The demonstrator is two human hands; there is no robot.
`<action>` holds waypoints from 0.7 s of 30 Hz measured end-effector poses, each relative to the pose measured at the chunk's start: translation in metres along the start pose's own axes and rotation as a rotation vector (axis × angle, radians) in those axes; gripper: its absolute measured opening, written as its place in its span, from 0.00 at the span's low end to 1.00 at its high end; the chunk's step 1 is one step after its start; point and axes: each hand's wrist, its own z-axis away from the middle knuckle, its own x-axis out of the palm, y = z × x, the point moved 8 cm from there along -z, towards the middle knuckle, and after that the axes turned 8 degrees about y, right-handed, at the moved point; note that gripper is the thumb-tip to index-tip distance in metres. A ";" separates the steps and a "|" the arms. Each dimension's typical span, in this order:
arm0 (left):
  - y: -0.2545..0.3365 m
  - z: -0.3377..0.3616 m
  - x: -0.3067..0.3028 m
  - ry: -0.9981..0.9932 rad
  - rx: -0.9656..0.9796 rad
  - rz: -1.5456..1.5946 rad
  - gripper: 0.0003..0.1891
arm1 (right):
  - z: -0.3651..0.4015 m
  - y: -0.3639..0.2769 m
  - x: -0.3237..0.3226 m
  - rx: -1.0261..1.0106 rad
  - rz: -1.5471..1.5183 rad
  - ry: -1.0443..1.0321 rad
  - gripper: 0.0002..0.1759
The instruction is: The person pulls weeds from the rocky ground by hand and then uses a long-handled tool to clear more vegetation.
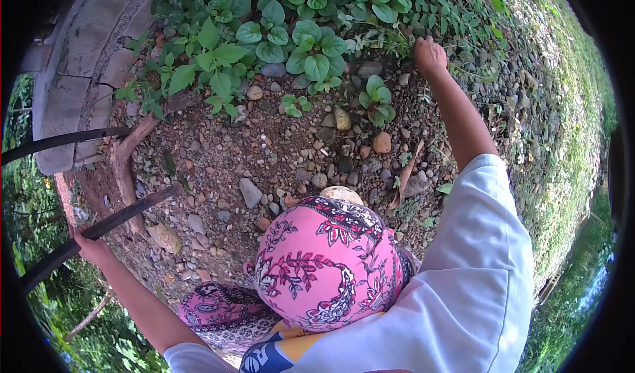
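Observation:
My left hand (94, 248) is wrapped around a dark, straight bar (126, 217) at the left, which slants up toward the soil. My right hand (430, 55) reaches far forward at the upper right, its fingers curled down among low weeds (395, 43). What those fingers pinch is hidden by the hand and leaves. Broad-leaved green plants (317, 55) grow thickly just left of that hand. A small leafy seedling (377, 100) stands apart in the gravel below it.
Pebbly soil (218, 151) lies between my arms, with a grey stone (250, 193) on it. A brown branch (126, 168) and a second dark bar (66, 142) lie at the left, near concrete edging (73, 101). My knee in pink patterned cloth (324, 260) fills the lower middle. Grass (562, 141) borders the right.

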 end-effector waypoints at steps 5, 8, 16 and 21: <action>-0.005 -0.007 -0.003 -0.035 -0.012 0.053 0.18 | -0.008 0.064 0.025 0.255 -0.034 -0.132 0.12; -0.006 -0.007 -0.002 -0.026 0.000 0.066 0.18 | -0.002 0.065 0.023 0.216 -0.029 -0.160 0.10; -0.005 -0.001 -0.002 0.029 -0.036 0.049 0.17 | 0.006 -0.048 -0.029 -0.305 -0.043 -0.107 0.09; -0.002 0.003 0.000 0.066 -0.054 0.005 0.17 | -0.061 -0.067 -0.035 -0.383 0.159 0.173 0.11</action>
